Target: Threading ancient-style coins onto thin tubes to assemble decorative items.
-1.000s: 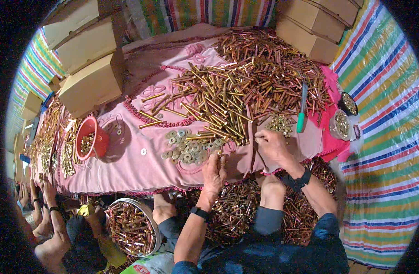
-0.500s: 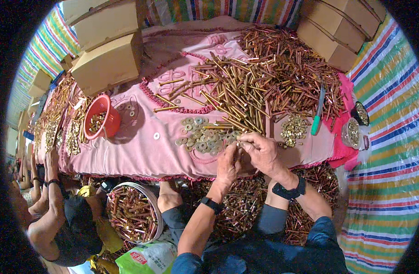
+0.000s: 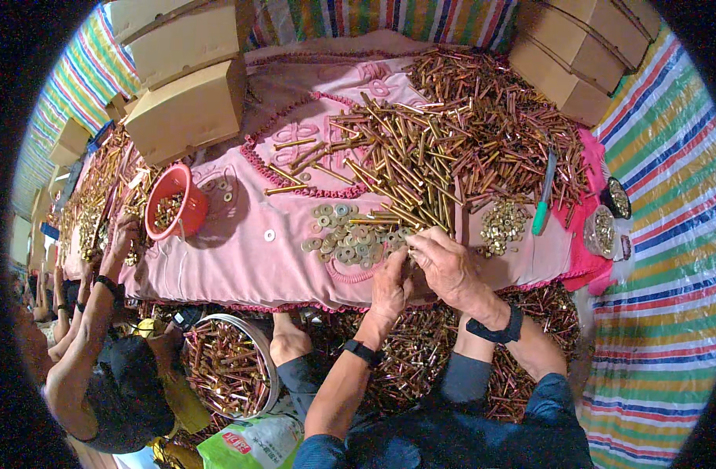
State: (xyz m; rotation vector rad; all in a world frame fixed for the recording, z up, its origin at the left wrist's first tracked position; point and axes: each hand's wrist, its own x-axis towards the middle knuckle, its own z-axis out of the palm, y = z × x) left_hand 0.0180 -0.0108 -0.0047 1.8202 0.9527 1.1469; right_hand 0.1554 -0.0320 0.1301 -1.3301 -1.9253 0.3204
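Observation:
My left hand [image 3: 391, 283] and my right hand [image 3: 449, 272] meet over the front of the pink cloth, fingertips pinched together. What sits between them is hidden or too small to name. Just left of the fingers lies a pile of flat metal washers [image 3: 350, 244]. Beyond the hands a heap of long brassy bolts [image 3: 408, 160] spreads out, some with their ends reaching into the washers. To the right of my right hand is a small pile of gold-coloured nuts [image 3: 505, 227].
A red plastic bucket [image 3: 195, 209] stands at left, near a co-worker's hand [image 3: 125, 233]. A green-handled knife [image 3: 541, 217] rests on the bolts at right. Cardboard boxes [image 3: 184, 109] are stacked behind. Below the table edge are a tub of bolts [image 3: 270, 356] and more loose bolts.
My hands stay together, with small finger shifts and a slight turn of my right hand. At left, the co-worker's arm has reached forward to beside the red bucket.

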